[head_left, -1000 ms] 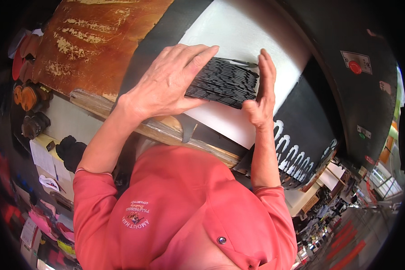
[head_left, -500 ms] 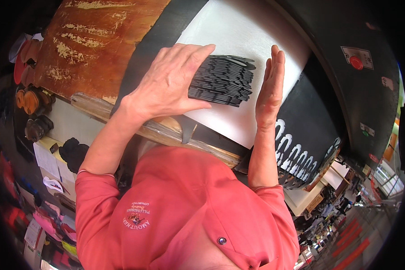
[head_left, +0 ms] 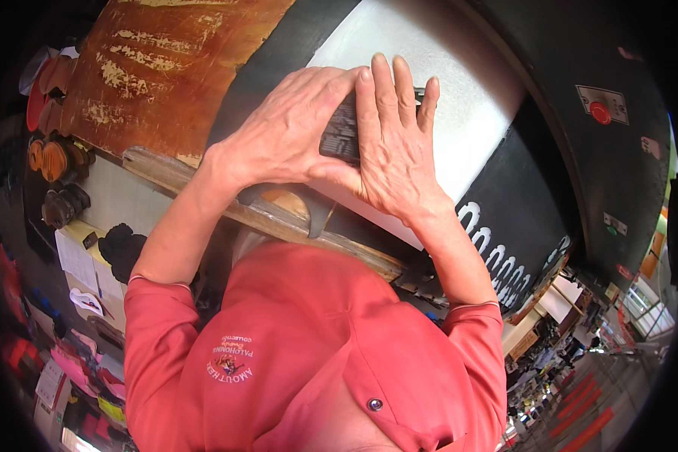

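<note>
Stack of black pieces between two bare hands, seen from above. The stack (head_left: pixel 342 134) lies on a white board (head_left: pixel 474 83), directly in front of the wearer and beyond the worn wooden edge (head_left: pixel 158 167) of the bench. Its exposed part is a narrow dark patch framed by the hands; a further black bit shows past the right hand's fingers, so the long axis appears to run left to right, across the line of reach.

The left hand (head_left: pixel 290 124) arches about the left end, fingers toward the far side and thumb side near, widely spread; whether it grips or merely steadies the pieces is not discernible. The right hand (head_left: pixel 395 135) is extended nearly flat over the right part, back upward, fingers straight, slightly parted and pointing far; it clasps nothing visible, and its pressure on the stack is hidden. The hands meet at the far fingertips and overlap at the near thumbs. Neither is clearly nearer, though the right conceals more. To the right lies a black sheet (head_left: pixel 520 173) with arch-shaped openings.
</note>
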A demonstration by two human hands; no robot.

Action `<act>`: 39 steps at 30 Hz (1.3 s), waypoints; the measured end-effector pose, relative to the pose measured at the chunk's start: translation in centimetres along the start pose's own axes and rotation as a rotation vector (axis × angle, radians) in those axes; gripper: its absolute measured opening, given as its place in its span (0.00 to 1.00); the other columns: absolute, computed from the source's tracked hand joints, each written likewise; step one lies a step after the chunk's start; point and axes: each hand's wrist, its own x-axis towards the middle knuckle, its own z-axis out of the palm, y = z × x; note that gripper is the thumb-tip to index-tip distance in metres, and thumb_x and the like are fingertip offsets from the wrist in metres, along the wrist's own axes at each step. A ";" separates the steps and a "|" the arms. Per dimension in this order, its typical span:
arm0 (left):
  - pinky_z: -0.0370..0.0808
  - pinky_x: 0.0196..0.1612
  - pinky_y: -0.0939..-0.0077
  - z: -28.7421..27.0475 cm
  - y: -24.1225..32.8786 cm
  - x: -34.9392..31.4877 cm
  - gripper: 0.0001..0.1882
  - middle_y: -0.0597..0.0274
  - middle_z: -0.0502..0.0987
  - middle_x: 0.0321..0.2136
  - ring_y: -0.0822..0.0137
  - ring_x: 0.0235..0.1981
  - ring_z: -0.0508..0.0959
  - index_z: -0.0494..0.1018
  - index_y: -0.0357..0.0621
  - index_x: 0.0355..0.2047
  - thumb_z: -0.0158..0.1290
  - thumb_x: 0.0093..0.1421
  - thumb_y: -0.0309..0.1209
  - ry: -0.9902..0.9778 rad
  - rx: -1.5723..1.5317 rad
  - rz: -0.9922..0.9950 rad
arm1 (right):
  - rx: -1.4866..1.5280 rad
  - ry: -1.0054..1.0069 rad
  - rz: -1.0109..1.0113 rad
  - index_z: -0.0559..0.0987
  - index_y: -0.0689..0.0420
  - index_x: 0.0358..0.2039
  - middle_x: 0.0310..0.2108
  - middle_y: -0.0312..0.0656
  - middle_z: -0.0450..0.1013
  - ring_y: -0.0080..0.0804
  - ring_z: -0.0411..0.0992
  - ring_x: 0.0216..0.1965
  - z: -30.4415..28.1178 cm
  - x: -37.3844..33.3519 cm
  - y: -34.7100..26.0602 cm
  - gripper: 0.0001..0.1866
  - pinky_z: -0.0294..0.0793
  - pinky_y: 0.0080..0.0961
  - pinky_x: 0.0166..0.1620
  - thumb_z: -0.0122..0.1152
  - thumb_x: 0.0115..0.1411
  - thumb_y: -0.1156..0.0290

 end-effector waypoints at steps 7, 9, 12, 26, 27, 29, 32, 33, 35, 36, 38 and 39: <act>0.70 0.63 0.49 0.5 -0.3 -0.1 0.44 0.42 0.71 0.58 0.43 0.58 0.74 0.63 0.32 0.64 0.69 0.56 0.45 0.017 0.066 0.033 | 0.025 -0.005 -0.021 0.56 0.72 0.75 0.76 0.68 0.50 0.68 0.47 0.78 0.2 0.5 0.0 0.70 0.35 0.74 0.75 0.53 0.55 0.17; 0.71 0.61 0.50 0.8 0.1 -0.1 0.44 0.44 0.73 0.55 0.44 0.56 0.74 0.64 0.33 0.64 0.69 0.54 0.46 0.008 0.080 -0.019 | 0.076 0.008 -0.030 0.56 0.71 0.75 0.76 0.69 0.52 0.68 0.49 0.77 0.0 0.4 -0.1 0.70 0.38 0.74 0.74 0.54 0.55 0.18; 0.72 0.57 0.53 1.0 0.5 0.1 0.46 0.47 0.74 0.52 0.45 0.54 0.75 0.65 0.34 0.63 0.72 0.52 0.46 -0.013 0.092 -0.114 | 0.102 -0.011 -0.074 0.57 0.70 0.75 0.74 0.66 0.56 0.68 0.52 0.76 -0.4 0.7 0.5 0.69 0.45 0.71 0.75 0.64 0.51 0.22; 0.74 0.61 0.53 -1.0 0.7 -0.7 0.52 0.48 0.75 0.57 0.43 0.57 0.76 0.65 0.43 0.68 0.78 0.45 0.39 -0.037 0.008 -0.127 | 0.496 0.159 -0.085 0.63 0.62 0.74 0.60 0.56 0.72 0.57 0.73 0.56 1.7 -1.9 5.0 0.67 0.77 0.49 0.58 0.89 0.38 0.49; 0.74 0.61 0.53 -1.0 0.7 -0.7 0.52 0.48 0.75 0.58 0.43 0.58 0.76 0.65 0.43 0.69 0.78 0.45 0.39 -0.038 0.010 -0.123 | 0.529 0.166 -0.104 0.59 0.61 0.77 0.67 0.58 0.67 0.59 0.68 0.65 1.9 -2.0 5.4 0.74 0.73 0.50 0.65 0.89 0.35 0.43; 0.73 0.62 0.53 -1.0 0.5 -0.7 0.53 0.47 0.75 0.58 0.43 0.58 0.75 0.64 0.43 0.69 0.78 0.46 0.40 -0.034 0.014 -0.113 | 0.547 0.202 -0.052 0.55 0.61 0.78 0.71 0.59 0.61 0.60 0.62 0.70 1.6 -2.4 6.1 0.79 0.67 0.51 0.69 0.89 0.32 0.39; 0.73 0.62 0.53 -0.9 0.5 -1.0 0.52 0.47 0.74 0.58 0.43 0.59 0.75 0.64 0.42 0.69 0.78 0.46 0.40 -0.010 0.052 -0.096 | 0.647 0.306 0.082 0.48 0.63 0.79 0.76 0.61 0.52 0.60 0.55 0.75 1.5 -2.6 6.5 0.87 0.60 0.50 0.74 0.90 0.27 0.35; 0.73 0.63 0.53 -0.9 0.5 -1.0 0.52 0.47 0.74 0.58 0.43 0.60 0.75 0.64 0.42 0.69 0.78 0.46 0.40 0.001 0.092 -0.081 | 0.678 0.251 0.082 0.51 0.64 0.78 0.73 0.60 0.57 0.59 0.60 0.72 1.8 -2.6 6.3 0.84 0.64 0.50 0.72 0.90 0.29 0.36; 0.72 0.63 0.52 -0.8 0.4 -1.0 0.51 0.46 0.74 0.58 0.43 0.60 0.74 0.64 0.42 0.68 0.77 0.46 0.42 0.014 0.119 -0.057 | 0.662 0.242 0.026 0.58 0.65 0.76 0.64 0.59 0.66 0.57 0.69 0.64 2.7 -2.4 5.3 0.76 0.72 0.48 0.64 0.89 0.34 0.39; 0.72 0.62 0.51 -0.7 0.3 -0.9 0.51 0.46 0.74 0.58 0.43 0.59 0.75 0.64 0.42 0.67 0.77 0.47 0.44 0.019 0.109 -0.047 | 0.577 0.231 -0.062 0.62 0.66 0.74 0.59 0.58 0.71 0.55 0.73 0.59 3.1 -2.2 4.9 0.71 0.76 0.46 0.60 0.89 0.37 0.40; 0.72 0.62 0.51 -0.8 0.2 -0.5 0.50 0.46 0.74 0.56 0.43 0.58 0.75 0.64 0.41 0.66 0.76 0.47 0.45 0.013 0.066 -0.056 | 0.570 0.271 -0.037 0.69 0.66 0.69 0.50 0.54 0.77 0.51 0.77 0.51 3.1 -2.0 4.5 0.61 0.78 0.44 0.52 0.89 0.40 0.46; 0.72 0.62 0.51 -0.9 0.3 -0.3 0.50 0.46 0.75 0.55 0.43 0.58 0.76 0.64 0.41 0.66 0.76 0.47 0.45 -0.002 0.022 -0.077 | 0.559 0.252 -0.022 0.70 0.66 0.68 0.49 0.54 0.77 0.51 0.77 0.50 2.9 -2.0 4.4 0.60 0.79 0.44 0.51 0.89 0.40 0.47</act>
